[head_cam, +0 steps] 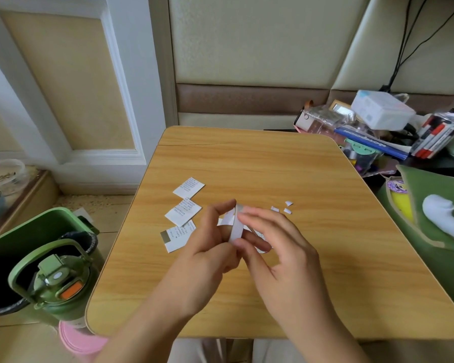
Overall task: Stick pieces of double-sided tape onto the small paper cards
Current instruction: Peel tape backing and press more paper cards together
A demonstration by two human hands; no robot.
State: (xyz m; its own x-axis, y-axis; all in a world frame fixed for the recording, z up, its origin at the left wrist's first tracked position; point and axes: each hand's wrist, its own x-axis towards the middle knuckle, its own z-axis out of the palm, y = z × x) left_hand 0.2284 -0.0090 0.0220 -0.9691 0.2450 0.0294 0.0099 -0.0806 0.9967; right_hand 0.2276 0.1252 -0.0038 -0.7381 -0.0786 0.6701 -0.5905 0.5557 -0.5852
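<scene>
Tape (233, 226) pinched above mid-worktop (273, 166) between left hand (210, 247) and right hand (270, 242), three cards (183, 213) just left, nearest one seemingly taped at its corner, others apparently bare, scraps (286, 208) lying right.

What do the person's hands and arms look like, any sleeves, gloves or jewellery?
Both the left hand and the right hand are bare: no gloves, and no rings show. Both forearms are bare as far as the bottom edge of the picture, with no sleeve, watch or bracelet in view.
</scene>
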